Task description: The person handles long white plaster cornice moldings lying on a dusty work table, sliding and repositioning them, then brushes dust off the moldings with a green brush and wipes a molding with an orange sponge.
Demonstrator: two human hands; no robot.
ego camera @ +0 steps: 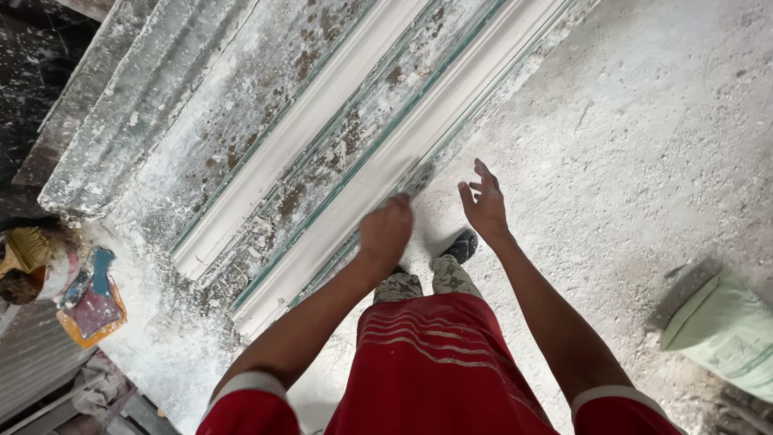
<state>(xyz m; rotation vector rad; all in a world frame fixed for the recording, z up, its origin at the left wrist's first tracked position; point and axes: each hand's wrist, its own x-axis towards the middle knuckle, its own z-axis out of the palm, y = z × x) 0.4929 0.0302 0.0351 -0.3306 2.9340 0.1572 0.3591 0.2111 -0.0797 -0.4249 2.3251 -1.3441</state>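
Two long white plaster mouldings lie side by side on a plaster-caked work table (201, 161); the nearer moulding (419, 137) runs along the table's right edge, the farther moulding (298, 137) lies to its left. My left hand (386, 229) is blurred, fingers curled, resting on the edge of the nearer moulding; whether it holds anything is unclear. My right hand (485, 205) hovers open beside the table, fingers spread, holding nothing. I wear a red shirt with white-trimmed sleeves, patterned trousers and dark shoes.
A dusty concrete floor (644, 145) spreads to the right. A pale green sack (721, 330) lies at the right edge. At the left stand a plaster-smeared bucket (40, 262) and a small blue and orange tool or tray (95, 302). A grey slab (129, 97) lies on the table's left.
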